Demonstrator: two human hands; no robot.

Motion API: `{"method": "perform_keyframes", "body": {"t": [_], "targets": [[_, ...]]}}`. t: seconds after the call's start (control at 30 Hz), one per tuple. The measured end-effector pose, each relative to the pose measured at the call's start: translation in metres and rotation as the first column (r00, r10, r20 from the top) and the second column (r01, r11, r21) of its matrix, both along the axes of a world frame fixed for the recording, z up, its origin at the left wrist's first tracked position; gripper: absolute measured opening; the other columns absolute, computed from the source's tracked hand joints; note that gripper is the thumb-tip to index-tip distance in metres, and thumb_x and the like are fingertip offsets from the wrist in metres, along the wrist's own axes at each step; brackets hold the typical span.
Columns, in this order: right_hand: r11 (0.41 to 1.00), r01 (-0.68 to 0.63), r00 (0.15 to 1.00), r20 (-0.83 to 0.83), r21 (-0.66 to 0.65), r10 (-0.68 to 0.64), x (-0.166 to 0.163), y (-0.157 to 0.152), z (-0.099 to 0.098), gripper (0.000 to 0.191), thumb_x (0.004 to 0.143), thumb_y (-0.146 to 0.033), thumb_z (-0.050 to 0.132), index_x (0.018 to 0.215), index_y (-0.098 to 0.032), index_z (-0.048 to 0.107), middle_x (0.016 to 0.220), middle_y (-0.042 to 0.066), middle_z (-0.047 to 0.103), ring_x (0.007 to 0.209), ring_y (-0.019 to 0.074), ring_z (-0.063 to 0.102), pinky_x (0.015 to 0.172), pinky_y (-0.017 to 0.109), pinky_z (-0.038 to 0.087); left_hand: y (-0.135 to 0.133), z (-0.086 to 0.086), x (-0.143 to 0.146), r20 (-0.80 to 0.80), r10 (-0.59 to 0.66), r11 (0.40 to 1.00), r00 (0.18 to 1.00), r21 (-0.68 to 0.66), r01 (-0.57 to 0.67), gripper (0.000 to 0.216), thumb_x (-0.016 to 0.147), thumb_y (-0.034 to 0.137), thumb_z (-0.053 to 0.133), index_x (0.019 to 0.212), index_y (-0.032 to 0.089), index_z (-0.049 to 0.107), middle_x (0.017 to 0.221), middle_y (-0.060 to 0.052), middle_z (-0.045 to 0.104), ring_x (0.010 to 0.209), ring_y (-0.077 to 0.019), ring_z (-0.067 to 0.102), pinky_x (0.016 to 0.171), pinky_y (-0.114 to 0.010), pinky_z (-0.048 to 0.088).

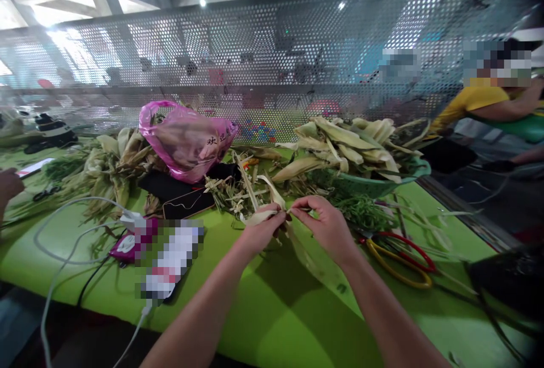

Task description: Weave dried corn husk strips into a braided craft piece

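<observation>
Working at mid-frame, a person's left hand [264,228] and right hand [325,220] clamped a pale, papery husk [276,194] while red-and-yellow-handled scissors [420,285] lay at lower right.

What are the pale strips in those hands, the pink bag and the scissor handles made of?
Pale strips: probably dried husk, matte, from their papery, curling look.
Pink bag: apparently glossy plastic film, being creased and see-through.
Scissor handles: perhaps smooth plastic, evenly red and yellow; a metal core can't be ruled out.
</observation>
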State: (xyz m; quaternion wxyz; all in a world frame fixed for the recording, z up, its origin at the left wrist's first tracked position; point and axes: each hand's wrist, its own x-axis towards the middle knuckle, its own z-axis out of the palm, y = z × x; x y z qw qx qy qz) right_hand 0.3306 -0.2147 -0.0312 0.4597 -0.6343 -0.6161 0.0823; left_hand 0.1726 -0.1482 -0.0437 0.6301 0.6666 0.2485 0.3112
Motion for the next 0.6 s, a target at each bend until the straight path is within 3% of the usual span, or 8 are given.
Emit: {"method": "perform_keyframes", "body": {"t": [0.13, 0.2, 0.33, 0.4, 0.53, 0.6], "targets": [[0.995, 0.083, 0.995, -0.041, -0.055, -0.086, 0.000, 0.003, -0.007, 0.016, 0.081, -0.035, 0.059, 0.079, -0.021, 0.066, 0.081, 0.003, 0.067, 0.079, 0.0211, 0.061, 0.076, 0.034, 0.045, 0.002, -0.005, 0.002, 0.006, 0.027, 0.998, 1.000, 0.054, -0.027, 0.034, 0.083, 0.044, 0.057, 0.064, 0.017, 0.050, 0.061, 0.004, 0.041, 0.057, -0.0081, 0.036, 0.053, -0.022, 0.027], [0.992, 0.107, 0.994, -0.017, -0.060, -0.108, -0.001, 0.003, -0.007, 0.017, 0.081, -0.036, 0.057, 0.080, -0.021, 0.066, 0.082, 0.004, 0.068, 0.081, 0.0219, 0.061, 0.077, 0.034, 0.045, 0.004, -0.009, 0.003, 0.018, 0.049, 0.999, 0.999, 0.009, -0.049, 0.033, 0.081, 0.044, 0.059, 0.065, 0.016, 0.053, 0.060, 0.003, 0.044, 0.057, -0.0082, 0.038, 0.052, -0.022, 0.027], [0.967, 0.209, 0.961, 0.155, 0.144, -0.231, -0.007, -0.002, 0.004, 0.031, 0.082, -0.038, 0.060, 0.109, -0.023, 0.063, 0.116, 0.009, 0.063, 0.110, 0.0283, 0.053, 0.093, 0.042, 0.037, 0.009, -0.013, 0.003, 0.134, 0.190, 0.971, 0.973, -0.174, -0.166, 0.030, 0.078, 0.045, 0.063, 0.075, 0.015, 0.063, 0.063, 0.001, 0.056, 0.055, -0.0083, 0.043, 0.051, -0.021, 0.032], [0.953, 0.224, 0.945, 0.192, 0.203, -0.263, -0.011, -0.004, 0.009, 0.035, 0.082, -0.040, 0.061, 0.113, -0.023, 0.061, 0.123, 0.010, 0.059, 0.116, 0.0300, 0.049, 0.096, 0.044, 0.034, 0.011, -0.011, 0.001, 0.179, 0.279, 0.945, 0.943, -0.226, -0.236, 0.030, 0.077, 0.045, 0.064, 0.077, 0.015, 0.066, 0.065, -0.001, 0.058, 0.056, -0.0084, 0.046, 0.054, -0.021, 0.035], [1.000, 0.022, 0.991, 0.132, 0.007, -0.022, -0.018, -0.004, 0.007, 0.023, 0.087, -0.042, 0.056, 0.092, -0.022, 0.066, 0.092, 0.007, 0.068, 0.088, 0.0241, 0.059, 0.079, 0.036, 0.042, 0.010, -0.005, 0.000, 0.213, 0.337, 0.912, 0.917, -0.314, -0.263, 0.030, 0.072, 0.045, 0.071, 0.076, 0.016, 0.069, 0.070, -0.002, 0.061, 0.058, -0.0083, 0.048, 0.055, -0.021, 0.038], [0.997, -0.023, 0.997, 0.073, -0.073, 0.028, -0.018, -0.001, 0.001, 0.024, 0.088, -0.042, 0.054, 0.085, -0.022, 0.067, 0.080, 0.004, 0.068, 0.076, 0.0217, 0.060, 0.070, 0.032, 0.043, 0.009, -0.004, 0.001, 0.241, 0.345, 0.898, 0.907, -0.365, -0.244, 0.030, 0.069, 0.044, 0.073, 0.076, 0.016, 0.068, 0.077, -0.003, 0.064, 0.057, -0.0070, 0.047, 0.055, -0.021, 0.038]]}}
